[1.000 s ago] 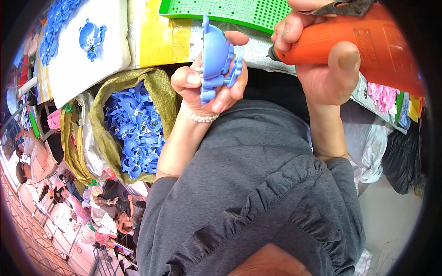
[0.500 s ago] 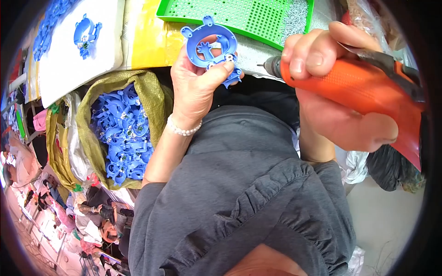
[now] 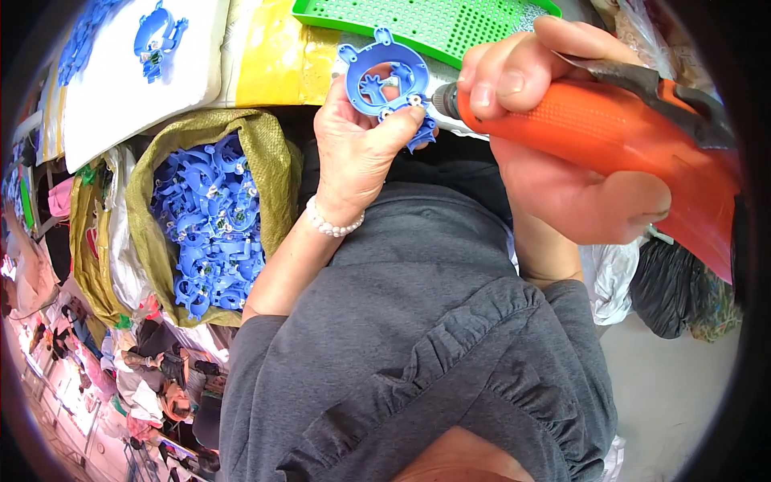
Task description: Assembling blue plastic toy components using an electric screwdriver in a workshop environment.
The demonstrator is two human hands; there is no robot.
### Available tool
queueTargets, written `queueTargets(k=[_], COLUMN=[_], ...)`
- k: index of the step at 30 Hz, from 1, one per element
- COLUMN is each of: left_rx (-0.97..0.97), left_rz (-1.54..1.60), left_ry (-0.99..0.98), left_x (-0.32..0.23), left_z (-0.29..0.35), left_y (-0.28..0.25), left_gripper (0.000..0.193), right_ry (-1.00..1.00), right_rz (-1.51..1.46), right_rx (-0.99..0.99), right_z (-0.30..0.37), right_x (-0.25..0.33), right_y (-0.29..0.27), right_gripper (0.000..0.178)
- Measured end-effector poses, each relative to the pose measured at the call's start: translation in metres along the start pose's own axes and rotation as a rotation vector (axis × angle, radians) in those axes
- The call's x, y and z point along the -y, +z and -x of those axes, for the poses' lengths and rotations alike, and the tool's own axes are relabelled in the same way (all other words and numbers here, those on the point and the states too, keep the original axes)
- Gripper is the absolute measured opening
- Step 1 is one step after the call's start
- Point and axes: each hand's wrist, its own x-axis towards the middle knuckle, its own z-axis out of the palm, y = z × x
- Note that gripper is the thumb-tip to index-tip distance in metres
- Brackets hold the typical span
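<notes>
My left hand (image 3: 357, 153) is closed around a blue plastic toy part (image 3: 371, 63), a round frame with small tabs and a hand-shaped piece inside. The thumb presses beside a small white piece (image 3: 414, 100) on its lower side. Gripped in my right hand (image 3: 554, 136) is an orange power screwdriver (image 3: 610, 120) with a black trigger area. Its dark tip (image 3: 442, 101) points left and comes up close to the white piece; whether it touches is too small to tell.
A green perforated tray (image 3: 385, 18) with small screws (image 3: 530, 14) lies beyond my hands. To the left, an olive woven sack (image 3: 277, 153) holds many blue parts (image 3: 213, 217). Another blue part (image 3: 157, 40) rests on a white pad (image 3: 104, 120). People sit in the far left background.
My right hand has brought the screwdriver left, its tip now near the blue part. My left hand and the part have shifted slightly right in the picture.
</notes>
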Motion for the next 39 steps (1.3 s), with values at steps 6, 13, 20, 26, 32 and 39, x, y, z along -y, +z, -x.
queueTargets(k=[6, 13, 20, 26, 32, 39], left_rx=[-0.055, -0.046, -0.109, -0.110, 0.071, 0.081], left_rz=[0.005, 0.015, -0.088, 0.022, -0.112, 0.097], left_ry=[-0.063, 0.010, 0.080, 0.035, -0.040, -0.164], left_x=[-0.004, -0.002, -0.003, 0.000, -0.001, -0.012], left_z=[0.002, 0.004, 0.012, 0.011, 0.007, -0.005], left_y=[0.008, 0.014, 0.019, 0.015, 0.006, 0.000], left_gripper=[0.040, 0.026, 0.026, 0.026, 0.031, 0.036], right_ry=[0.115, 0.252, -0.101, -0.092, -0.038, -0.073], right_rz=[0.089, 0.185, -0.052, -0.059, -0.108, -0.060], right_rx=[-0.137, -0.270, -0.011, 0.032, 0.007, -0.046], right_z=[0.006, 0.014, 0.019, 0.024, 0.013, -0.003], right_x=[0.004, -0.001, -0.016, -0.022, -0.017, 0.009], right_y=[0.011, 0.020, 0.002, -0.003, -0.009, -0.022], right_gripper=[0.096, 0.091, 0.077, 0.074, 0.093, 0.091])
